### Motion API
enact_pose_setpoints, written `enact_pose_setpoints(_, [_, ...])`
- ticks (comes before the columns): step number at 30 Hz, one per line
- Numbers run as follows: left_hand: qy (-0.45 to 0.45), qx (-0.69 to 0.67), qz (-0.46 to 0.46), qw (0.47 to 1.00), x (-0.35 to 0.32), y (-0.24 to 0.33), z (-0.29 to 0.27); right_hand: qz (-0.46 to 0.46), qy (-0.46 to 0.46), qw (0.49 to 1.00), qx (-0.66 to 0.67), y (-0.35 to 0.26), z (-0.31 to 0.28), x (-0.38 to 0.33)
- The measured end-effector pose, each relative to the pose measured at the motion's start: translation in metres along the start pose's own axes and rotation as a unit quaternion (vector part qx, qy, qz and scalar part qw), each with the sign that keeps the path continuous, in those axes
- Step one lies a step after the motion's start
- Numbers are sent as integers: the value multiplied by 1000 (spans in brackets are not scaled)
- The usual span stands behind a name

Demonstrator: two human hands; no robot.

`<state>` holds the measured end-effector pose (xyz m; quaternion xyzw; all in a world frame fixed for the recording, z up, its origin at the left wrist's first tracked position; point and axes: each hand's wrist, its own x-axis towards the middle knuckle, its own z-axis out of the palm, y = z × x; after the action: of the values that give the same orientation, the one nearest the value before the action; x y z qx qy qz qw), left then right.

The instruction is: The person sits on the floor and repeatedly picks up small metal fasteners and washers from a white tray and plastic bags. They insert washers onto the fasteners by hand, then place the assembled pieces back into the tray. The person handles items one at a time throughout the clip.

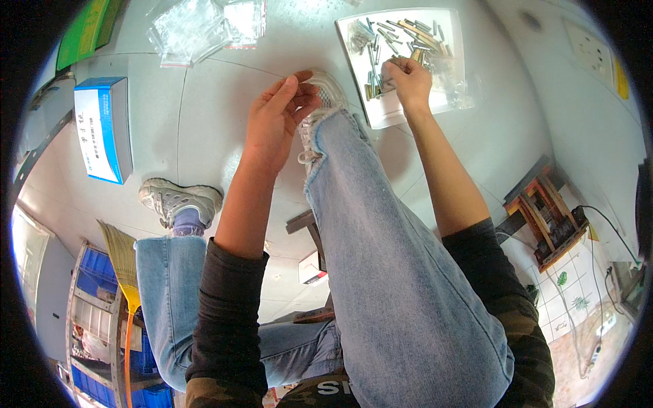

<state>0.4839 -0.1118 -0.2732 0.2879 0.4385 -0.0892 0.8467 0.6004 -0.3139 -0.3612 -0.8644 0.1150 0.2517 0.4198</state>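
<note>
Two bare hands work at the upper centre of the frame, above a pale grey floor. The right hand rests on a white sheet at the upper right, its fingers pinched closed on a small metal part at the edge of a loose pile of small parts. The pile consists of short, slender rod-shaped pieces, grey metal and dull yellow, scattered across the upper half of the sheet. The left hand is held just left of it, thumb and fingertips drawn together at the top; whether anything lies in that grip cannot be told. A crossed leg in faded blue denim with a frayed hem and a white mesh sneaker lies between the hands.

A blue and white rectangular box with a printed label panel sits at the left. Clear plastic zip bags, crinkled and glossy, lie at the top left of centre. A green flat item occupies the upper left corner. A straw broom with an orange handle stands at lower left, beside blue plastic crates. A low wooden stool stands at the right.
</note>
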Motion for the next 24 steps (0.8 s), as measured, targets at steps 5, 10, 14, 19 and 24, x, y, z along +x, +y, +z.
enact_pose_setpoints(5, [6, 4, 1, 1000, -1, 0, 0, -62, -15, 992, -109, -11, 10, 4])
enact_pose_setpoints(10, [0, 8, 5, 1000, -1, 1, 0, -40, -32, 994, -96, -10, 8, 10])
enact_pose_setpoints(14, [1, 5, 1, 1000, -1, 0, -1, -70, -21, 996, -57, -8, 4, 11])
enact_pose_setpoints(19, [5, 6, 4, 1000, -1, -1, -1, -70, -19, 996, -48, -10, 3, 3])
enact_pose_setpoints(24, [7, 11, 4, 1000, -2, 0, 1, -120, 14, 982, -148, -11, 11, 3])
